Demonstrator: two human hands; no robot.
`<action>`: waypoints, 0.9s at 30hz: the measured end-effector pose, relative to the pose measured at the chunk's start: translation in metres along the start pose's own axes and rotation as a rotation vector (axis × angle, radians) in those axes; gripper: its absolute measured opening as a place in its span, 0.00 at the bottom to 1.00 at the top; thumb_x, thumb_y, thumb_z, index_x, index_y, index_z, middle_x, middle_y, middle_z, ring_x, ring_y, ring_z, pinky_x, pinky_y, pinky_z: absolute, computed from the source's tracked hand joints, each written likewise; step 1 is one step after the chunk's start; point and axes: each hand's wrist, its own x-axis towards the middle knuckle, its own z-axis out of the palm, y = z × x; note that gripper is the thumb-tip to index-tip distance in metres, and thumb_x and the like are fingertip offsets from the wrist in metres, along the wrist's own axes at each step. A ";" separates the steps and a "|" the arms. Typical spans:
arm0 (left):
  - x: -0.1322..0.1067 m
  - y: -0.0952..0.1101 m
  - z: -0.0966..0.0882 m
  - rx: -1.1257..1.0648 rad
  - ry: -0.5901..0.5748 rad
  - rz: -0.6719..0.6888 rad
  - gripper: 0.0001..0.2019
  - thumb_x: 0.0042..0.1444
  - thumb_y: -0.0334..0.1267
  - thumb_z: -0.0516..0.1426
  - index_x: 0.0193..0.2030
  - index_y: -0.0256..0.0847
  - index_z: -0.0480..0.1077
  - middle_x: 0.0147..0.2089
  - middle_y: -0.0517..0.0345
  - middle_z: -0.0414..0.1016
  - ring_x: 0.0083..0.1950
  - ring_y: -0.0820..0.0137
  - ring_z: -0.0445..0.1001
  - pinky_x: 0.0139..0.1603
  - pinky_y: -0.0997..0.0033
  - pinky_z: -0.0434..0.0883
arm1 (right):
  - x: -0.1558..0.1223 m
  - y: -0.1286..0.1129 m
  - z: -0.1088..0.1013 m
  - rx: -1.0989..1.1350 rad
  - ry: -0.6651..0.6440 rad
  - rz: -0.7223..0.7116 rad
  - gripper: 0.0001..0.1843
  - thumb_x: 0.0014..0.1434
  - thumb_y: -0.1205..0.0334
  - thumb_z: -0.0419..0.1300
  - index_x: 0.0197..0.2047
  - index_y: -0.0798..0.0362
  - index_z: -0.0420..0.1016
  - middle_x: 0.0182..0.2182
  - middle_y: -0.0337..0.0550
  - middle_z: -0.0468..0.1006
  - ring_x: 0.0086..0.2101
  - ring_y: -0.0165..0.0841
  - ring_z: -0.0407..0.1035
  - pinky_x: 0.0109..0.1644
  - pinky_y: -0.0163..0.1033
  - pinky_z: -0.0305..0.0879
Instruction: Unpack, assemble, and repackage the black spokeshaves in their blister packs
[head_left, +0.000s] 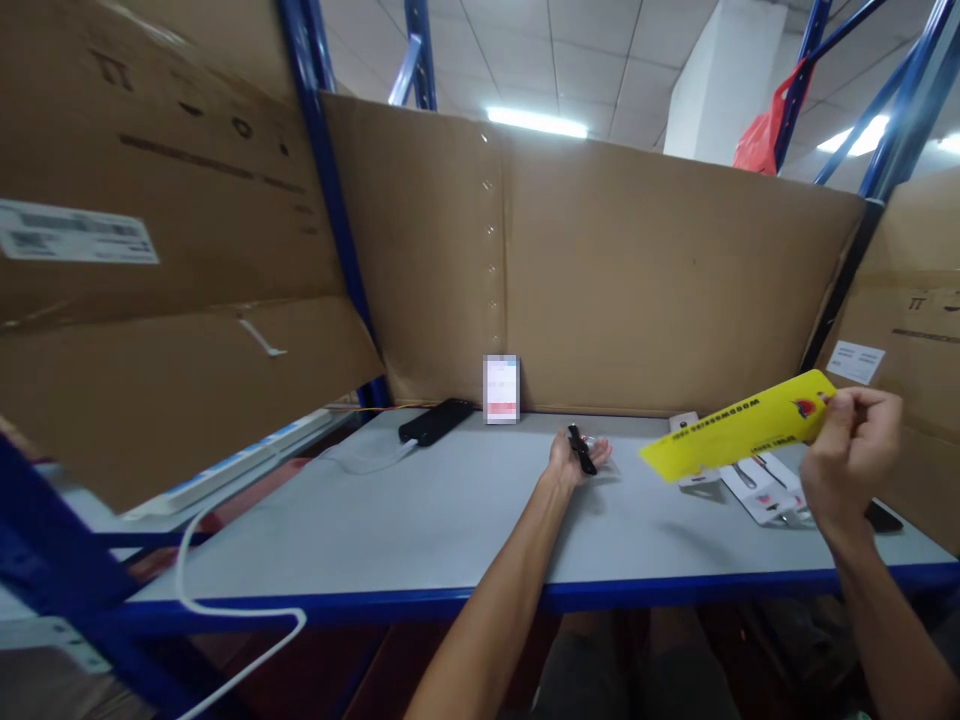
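My left hand point(561, 458) is stretched over the grey tabletop, bearing a small black object point(581, 452) with some clear plastic about it. What kind of object this is cannot be made out. Raised at the right, my right hand point(851, 450) pinches one end of a long yellow card point(727, 428). The card is tilted, its printed words upside down, with a small red and blue logo near my fingers. Below it lie white packages point(761, 490) with dark tools on them, partly hidden by the card and my right hand.
A lit phone point(501, 390) leans upright against the cardboard back wall point(637, 270). Left of it lies a black device point(436, 421) with a white cable point(247, 608). A power strip point(240, 460) runs along the left side. A dark flat thing point(883, 517) sits at the right edge.
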 end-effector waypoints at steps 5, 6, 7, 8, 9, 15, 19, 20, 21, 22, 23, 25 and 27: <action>0.002 0.001 0.000 0.005 0.009 0.018 0.20 0.65 0.45 0.58 0.59 0.39 0.68 0.57 0.48 0.72 0.52 0.62 0.75 0.50 0.54 0.76 | -0.065 0.029 0.029 0.042 -0.384 -0.454 0.08 0.72 0.62 0.49 0.42 0.52 0.67 0.36 0.46 0.76 0.36 0.36 0.72 0.41 0.40 0.66; 0.003 0.001 0.000 0.009 0.010 0.019 0.19 0.65 0.45 0.58 0.59 0.39 0.68 0.57 0.48 0.72 0.51 0.62 0.75 0.50 0.55 0.76 | -0.083 0.033 0.032 0.044 -0.543 -0.543 0.08 0.72 0.64 0.49 0.42 0.52 0.68 0.36 0.45 0.76 0.37 0.36 0.72 0.41 0.40 0.66; 0.003 0.001 0.000 0.014 0.011 0.020 0.19 0.65 0.45 0.58 0.59 0.39 0.68 0.57 0.48 0.73 0.51 0.62 0.76 0.49 0.55 0.76 | -0.099 0.036 0.034 0.037 -0.674 -0.627 0.09 0.72 0.66 0.48 0.43 0.52 0.68 0.36 0.46 0.77 0.37 0.36 0.72 0.41 0.39 0.66; 0.004 0.001 0.000 0.020 0.010 0.020 0.19 0.65 0.45 0.58 0.59 0.39 0.68 0.56 0.48 0.73 0.51 0.63 0.76 0.49 0.55 0.76 | -0.112 0.039 0.036 0.007 -0.787 -0.701 0.10 0.72 0.67 0.48 0.42 0.52 0.69 0.37 0.46 0.77 0.38 0.36 0.72 0.42 0.39 0.66; 0.004 0.001 -0.001 0.026 0.009 0.021 0.19 0.65 0.45 0.58 0.59 0.39 0.68 0.56 0.48 0.73 0.50 0.63 0.76 0.49 0.56 0.76 | -0.123 0.042 0.037 -0.030 -0.881 -0.766 0.10 0.72 0.68 0.48 0.42 0.53 0.70 0.36 0.47 0.77 0.39 0.37 0.72 0.41 0.39 0.66; 0.003 0.002 -0.003 0.080 -0.019 0.032 0.19 0.65 0.45 0.58 0.58 0.38 0.68 0.56 0.49 0.73 0.49 0.63 0.76 0.48 0.56 0.77 | -0.131 0.045 0.051 -0.067 -1.192 -0.608 0.12 0.70 0.65 0.53 0.35 0.53 0.74 0.33 0.45 0.77 0.37 0.37 0.72 0.39 0.38 0.62; 0.000 0.000 -0.001 0.137 -0.062 0.057 0.19 0.65 0.46 0.57 0.59 0.38 0.68 0.56 0.48 0.73 0.50 0.63 0.76 0.48 0.56 0.76 | -0.119 0.020 0.068 0.114 -1.088 -0.229 0.17 0.69 0.63 0.53 0.28 0.52 0.73 0.27 0.42 0.75 0.33 0.35 0.69 0.41 0.38 0.60; -0.001 0.000 -0.001 0.154 -0.076 0.068 0.20 0.65 0.46 0.57 0.59 0.38 0.68 0.56 0.48 0.73 0.50 0.63 0.76 0.48 0.56 0.76 | -0.118 0.012 0.073 0.134 -1.078 -0.194 0.16 0.68 0.62 0.54 0.28 0.52 0.73 0.28 0.42 0.76 0.34 0.35 0.70 0.42 0.37 0.60; -0.002 -0.001 0.000 0.174 -0.091 0.080 0.20 0.65 0.46 0.57 0.58 0.38 0.68 0.56 0.48 0.73 0.50 0.63 0.76 0.48 0.56 0.76 | -0.117 0.004 0.078 0.148 -1.080 -0.168 0.15 0.68 0.62 0.55 0.29 0.52 0.74 0.29 0.43 0.77 0.35 0.35 0.70 0.44 0.37 0.60; -0.003 -0.001 0.001 0.195 -0.105 0.093 0.19 0.65 0.47 0.57 0.58 0.38 0.69 0.55 0.48 0.73 0.49 0.63 0.76 0.48 0.56 0.76 | -0.117 -0.004 0.084 0.162 -1.091 -0.144 0.13 0.67 0.62 0.56 0.31 0.52 0.75 0.32 0.43 0.78 0.37 0.35 0.71 0.45 0.37 0.61; -0.003 -0.002 0.001 0.219 -0.117 0.107 0.19 0.65 0.47 0.57 0.58 0.38 0.69 0.55 0.48 0.73 0.49 0.63 0.76 0.48 0.56 0.76 | -0.117 -0.010 0.092 0.182 -1.110 -0.106 0.10 0.66 0.62 0.57 0.33 0.51 0.77 0.35 0.44 0.80 0.39 0.35 0.72 0.47 0.37 0.61; -0.003 -0.003 0.002 0.273 -0.133 0.137 0.19 0.65 0.47 0.57 0.57 0.38 0.69 0.54 0.49 0.74 0.49 0.64 0.76 0.48 0.56 0.76 | -0.117 -0.019 0.111 0.222 -1.154 -0.011 0.07 0.64 0.64 0.58 0.38 0.51 0.78 0.40 0.44 0.81 0.43 0.36 0.73 0.50 0.36 0.61; -0.001 -0.004 0.003 0.332 -0.142 0.174 0.19 0.65 0.47 0.57 0.57 0.38 0.69 0.54 0.49 0.74 0.48 0.64 0.76 0.47 0.57 0.77 | -0.119 -0.023 0.134 0.246 -1.203 0.099 0.06 0.62 0.67 0.59 0.39 0.52 0.78 0.39 0.45 0.82 0.42 0.36 0.74 0.48 0.35 0.63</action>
